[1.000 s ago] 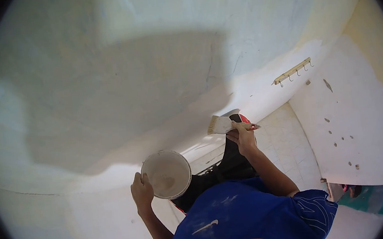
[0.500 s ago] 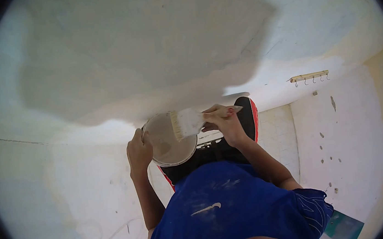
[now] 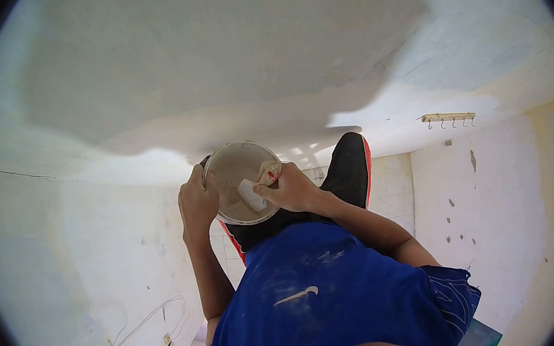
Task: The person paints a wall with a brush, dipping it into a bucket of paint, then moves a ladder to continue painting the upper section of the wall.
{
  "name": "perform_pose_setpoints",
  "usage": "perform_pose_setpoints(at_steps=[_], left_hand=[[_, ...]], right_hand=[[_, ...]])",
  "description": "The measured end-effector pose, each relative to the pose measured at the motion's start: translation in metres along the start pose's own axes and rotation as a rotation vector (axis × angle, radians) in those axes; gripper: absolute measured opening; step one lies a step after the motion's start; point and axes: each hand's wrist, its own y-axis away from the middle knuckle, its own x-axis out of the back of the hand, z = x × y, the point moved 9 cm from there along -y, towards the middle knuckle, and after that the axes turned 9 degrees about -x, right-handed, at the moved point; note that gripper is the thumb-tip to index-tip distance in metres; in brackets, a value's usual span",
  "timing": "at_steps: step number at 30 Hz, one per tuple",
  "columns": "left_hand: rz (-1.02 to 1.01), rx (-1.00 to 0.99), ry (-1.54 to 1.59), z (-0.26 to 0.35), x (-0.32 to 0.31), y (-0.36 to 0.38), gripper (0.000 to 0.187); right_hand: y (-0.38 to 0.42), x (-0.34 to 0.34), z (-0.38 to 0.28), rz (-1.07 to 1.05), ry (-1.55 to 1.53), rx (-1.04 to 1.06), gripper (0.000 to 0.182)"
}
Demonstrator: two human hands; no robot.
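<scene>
A round, pale bucket [image 3: 224, 167] with whitish liquid in it is held in front of my body, above my lap. My left hand [image 3: 198, 204] is closed on its left rim, with the fingers over the edge. In my right hand [image 3: 292, 189] is a wide paintbrush [image 3: 251, 193], gripped by its wooden handle. The brush points down inside the bucket, its white band visible and its bristles low near the liquid. My right hand sits at the bucket's right rim.
Ahead, a large grey wet-looking patch [image 3: 226, 58] covers the pale wall. A hook rack [image 3: 448, 117] hangs at the right, above several chipped spots. Low on the left are a loose cable [image 3: 146, 319] and a socket [image 3: 168, 342]. My dark-clad leg [image 3: 345, 170] extends beyond the bucket.
My right hand has moved left and lowered the brush from across the bucket's right rim down into it. The bucket, still in my left hand, has shifted slightly up in view.
</scene>
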Motion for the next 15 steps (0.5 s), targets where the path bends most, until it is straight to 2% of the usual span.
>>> perform_pose_setpoints(at_steps=[7,10,12,14,15], left_hand=[[0.024,-0.011,0.067,-0.005,-0.003,0.0,0.033],[0.054,-0.085,0.044,-0.004,-0.004,-0.001,0.035],[0.033,-0.068,-0.022,-0.002,-0.003,-0.001,0.026],[0.006,-0.067,0.03,0.009,-0.001,0.0,0.025],[-0.014,-0.033,0.025,0.006,-0.002,0.001,0.024]], right_hand=[[0.003,-0.002,0.0,0.046,0.024,0.046,0.027],[0.004,-0.007,0.001,0.053,0.029,0.055,0.023],[0.007,-0.006,0.003,0.081,0.017,0.039,0.023],[0.01,-0.006,-0.003,0.101,0.03,0.105,0.023],[0.011,-0.006,-0.001,0.069,-0.027,0.044,0.026]])
